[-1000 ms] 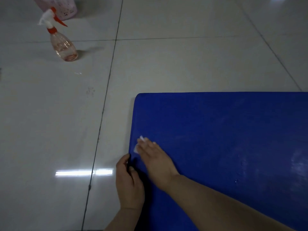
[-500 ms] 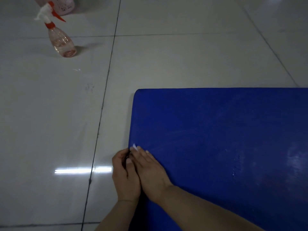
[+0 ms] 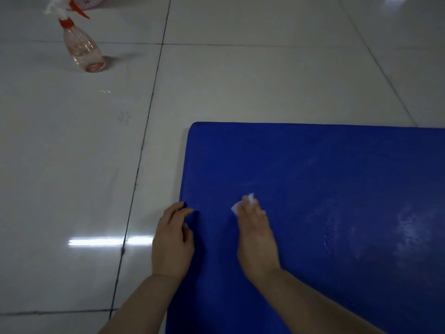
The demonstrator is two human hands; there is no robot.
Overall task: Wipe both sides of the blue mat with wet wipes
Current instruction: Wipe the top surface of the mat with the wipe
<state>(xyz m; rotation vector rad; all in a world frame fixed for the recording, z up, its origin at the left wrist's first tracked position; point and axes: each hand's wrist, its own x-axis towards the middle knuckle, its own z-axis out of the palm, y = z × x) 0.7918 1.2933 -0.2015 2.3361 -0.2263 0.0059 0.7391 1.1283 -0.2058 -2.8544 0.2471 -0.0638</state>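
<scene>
Two bare forearms and hands

Left hand (image 3: 172,244) and right hand (image 3: 256,239) show no sleeves, rings or watch; nails look short, though blur leaves that unsure.

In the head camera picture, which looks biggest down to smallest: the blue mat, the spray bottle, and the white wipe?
1. blue mat, by far the largest, running out of frame.
2. spray bottle, though it stands farther off, so it looks smaller than it is.
3. white wipe, mostly hidden under the right hand.
</scene>
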